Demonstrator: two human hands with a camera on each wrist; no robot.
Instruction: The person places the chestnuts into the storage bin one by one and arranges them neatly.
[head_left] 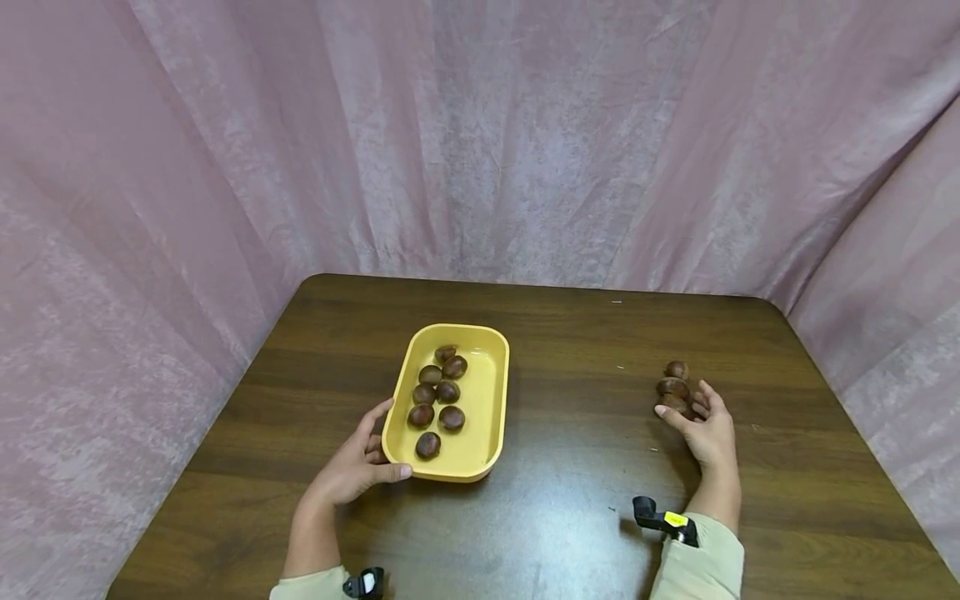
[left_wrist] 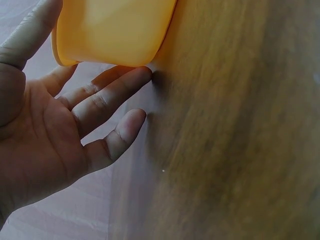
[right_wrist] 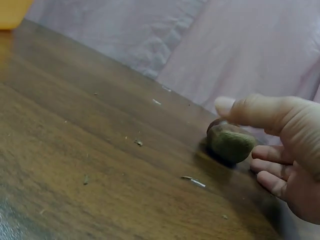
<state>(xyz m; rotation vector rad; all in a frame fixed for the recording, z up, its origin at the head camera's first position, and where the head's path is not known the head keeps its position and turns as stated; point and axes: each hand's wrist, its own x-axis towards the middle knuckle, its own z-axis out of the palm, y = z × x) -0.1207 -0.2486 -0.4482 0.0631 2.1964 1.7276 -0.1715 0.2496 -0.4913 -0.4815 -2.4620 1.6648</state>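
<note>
A yellow plastic tray (head_left: 491, 408) stands left of the table's middle, with several brown chestnuts (head_left: 452, 418) inside. My left hand (head_left: 352, 462) rests at its near left corner, thumb along the near side and fingers against the left side. In the left wrist view the fingers (left_wrist: 107, 100) reach out fairly straight beneath the tray's outer wall (left_wrist: 110, 35). On the right lie three chestnuts (head_left: 672, 387) in a short row. My right hand (head_left: 708, 429) is spread around the nearest chestnut (right_wrist: 231, 145), thumb over it, the other fingertips just beside it.
The dark wooden table (head_left: 570, 433) has small pale scraps (right_wrist: 197, 183) and crumbs near the right hand. Behind and around it hang pink velvet curtains (head_left: 525, 150). A black wrist mount (head_left: 663, 518) sits on the right sleeve.
</note>
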